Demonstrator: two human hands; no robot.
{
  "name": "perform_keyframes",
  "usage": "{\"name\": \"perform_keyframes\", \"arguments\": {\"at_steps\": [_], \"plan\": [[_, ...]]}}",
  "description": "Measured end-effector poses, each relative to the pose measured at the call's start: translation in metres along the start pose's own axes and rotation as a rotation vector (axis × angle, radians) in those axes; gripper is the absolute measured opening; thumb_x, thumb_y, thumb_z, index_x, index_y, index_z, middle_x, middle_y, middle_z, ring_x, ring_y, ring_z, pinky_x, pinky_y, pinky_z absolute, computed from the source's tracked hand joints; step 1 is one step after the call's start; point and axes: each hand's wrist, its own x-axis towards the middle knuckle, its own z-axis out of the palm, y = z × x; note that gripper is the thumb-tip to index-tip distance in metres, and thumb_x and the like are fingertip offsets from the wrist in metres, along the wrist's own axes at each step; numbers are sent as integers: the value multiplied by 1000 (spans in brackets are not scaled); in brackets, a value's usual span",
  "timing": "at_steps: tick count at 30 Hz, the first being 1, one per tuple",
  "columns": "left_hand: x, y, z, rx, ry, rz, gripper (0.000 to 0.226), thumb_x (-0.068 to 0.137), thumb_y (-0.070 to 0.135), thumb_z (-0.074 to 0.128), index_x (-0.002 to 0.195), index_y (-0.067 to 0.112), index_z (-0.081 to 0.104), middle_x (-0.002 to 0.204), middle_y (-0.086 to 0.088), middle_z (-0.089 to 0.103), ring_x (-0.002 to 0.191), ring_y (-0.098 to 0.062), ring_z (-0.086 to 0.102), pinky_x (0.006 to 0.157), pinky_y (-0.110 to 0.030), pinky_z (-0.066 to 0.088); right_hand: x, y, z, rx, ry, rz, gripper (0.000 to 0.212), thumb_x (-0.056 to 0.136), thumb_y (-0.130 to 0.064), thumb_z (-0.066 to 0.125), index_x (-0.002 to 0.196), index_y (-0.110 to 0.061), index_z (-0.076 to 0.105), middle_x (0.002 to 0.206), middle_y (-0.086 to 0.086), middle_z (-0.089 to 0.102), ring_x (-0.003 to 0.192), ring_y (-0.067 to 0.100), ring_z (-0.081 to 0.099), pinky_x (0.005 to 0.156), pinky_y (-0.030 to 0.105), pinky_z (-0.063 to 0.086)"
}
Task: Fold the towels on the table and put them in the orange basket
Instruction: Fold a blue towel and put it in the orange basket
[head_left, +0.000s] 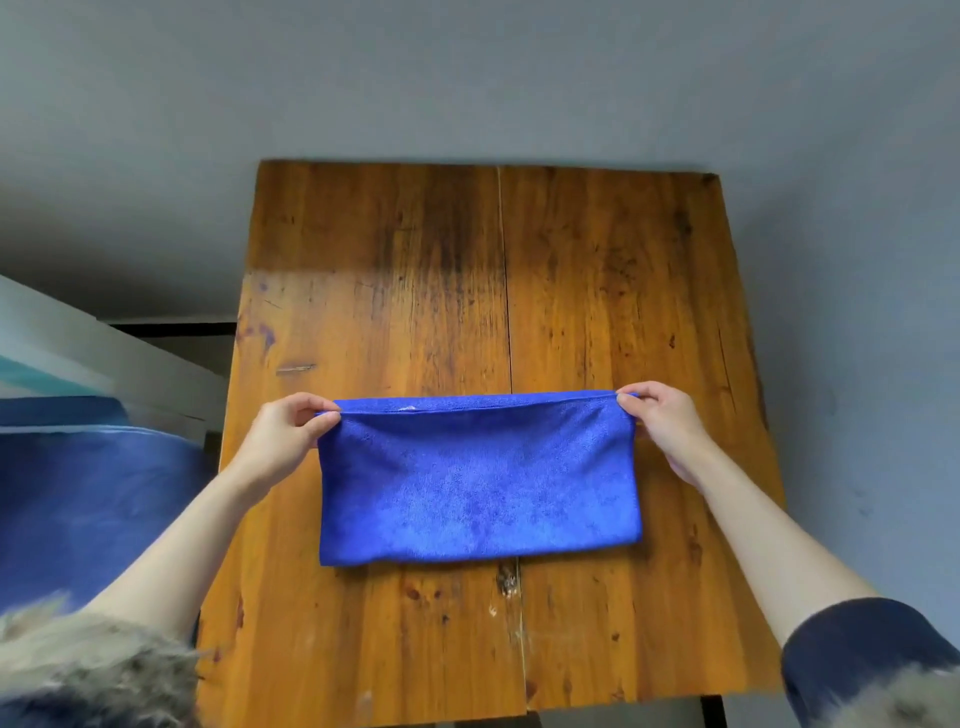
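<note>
Nearest the camera, blurred grey fur trim (88, 670) at the lower left and a dark navy sleeve (862, 660) with more fur at the lower right, both bare forearms reaching forward over the wooden counter (395, 270). To the left of the counter, a large blue cloth surface (88, 499), with a white and teal ledge (78, 353) beyond it; grey floor all around. No orange basket in view. Nothing between the camera and the work; far half of the counter bare, marked with dark stains and a seam running down the middle.

On the near-middle of the counter, a blue towel (478, 483), folded into a wide rectangle, near edge lying flat on the wood, far edge lifted slightly and pulled taut. Left hand (285, 436) at the far-left corner, fingers (317, 410) narrowed in a pinch on that corner, thumb on the near side. Right hand (665, 421) at the far-right corner, fingers (631, 397) likewise pinched shut on the cloth. Both hands just outside the towel's short sides, touching it only at the two far corners, well apart from each other
</note>
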Motion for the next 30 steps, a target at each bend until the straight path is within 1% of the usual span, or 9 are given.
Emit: {"name": "perform_keyframes", "arguments": {"at_steps": [5, 9, 12, 16, 18, 21, 24, 27, 30], "plan": [[20, -9, 12, 29, 56, -2, 10, 91, 14, 57, 92, 8, 65, 87, -8, 64, 77, -18, 53, 70, -27, 43, 13, 9, 9, -8, 47, -4, 8, 92, -5, 54, 94, -7, 61, 83, 0, 60, 79, 10, 55, 66, 12, 42], [29, -15, 19, 173, 102, 56, 10, 92, 18, 56, 89, 11, 62, 80, -1, 58, 63, -9, 46, 56, -23, 37, 25, 15, 17, -72, 94, -21, 8, 93, -9, 53, 96, -9, 61, 99, 9, 59, 92, 17, 53, 70, 20, 41], [32, -15, 21, 205, 145, 83, 10, 92, 19, 55, 89, 12, 62, 78, -2, 56, 60, -9, 44, 54, -24, 35, 29, 19, 26, -147, 155, -22, 12, 95, -13, 50, 101, -8, 60, 106, 10, 59, 95, 20, 53, 77, 27, 39], [22, -14, 23, 132, 145, 110, 8, 93, 20, 53, 88, 15, 57, 69, 1, 51, 56, -15, 39, 47, -20, 32, 12, 19, 39, -214, 335, -114, 16, 94, -9, 46, 105, -2, 56, 96, 4, 54, 92, 21, 49, 82, 31, 37], [13, -13, 22, 82, 156, 130, 7, 93, 17, 53, 88, 12, 56, 69, 2, 50, 54, -8, 40, 45, -12, 30, 1, 19, 41, -180, 385, -154, 15, 94, -8, 45, 105, -2, 54, 94, 2, 52, 88, 18, 47, 77, 27, 34], [5, -12, 20, 49, 156, 162, 7, 93, 14, 53, 89, 9, 57, 73, 5, 52, 54, 5, 45, 50, -7, 33, -7, 18, 42, -142, 402, -201, 13, 94, -7, 46, 104, -2, 54, 91, 1, 53, 85, 17, 48, 76, 25, 33], [10, -14, 23, 37, 192, 161, 6, 93, 14, 53, 91, 10, 57, 73, 6, 52, 56, 6, 45, 54, -7, 34, -3, 15, 44, -132, 417, -198, 11, 94, -8, 46, 101, -6, 54, 90, 0, 52, 85, 18, 48, 77, 27, 34], [19, -16, 31, 38, 237, 139, 4, 93, 15, 53, 92, 12, 57, 73, 3, 52, 63, -4, 46, 57, -10, 36, 5, 14, 48, -147, 427, -171, 13, 94, -9, 47, 103, -5, 55, 93, 1, 53, 88, 18, 49, 77, 26, 34], [29, -21, 37, 110, 287, 112, 9, 92, 19, 54, 96, 13, 59, 81, -1, 56, 76, -19, 49, 68, -26, 37, 13, 17, 50, -138, 420, -147, 14, 94, -10, 49, 104, -4, 58, 93, 2, 56, 89, 19, 52, 78, 29, 39]]}}
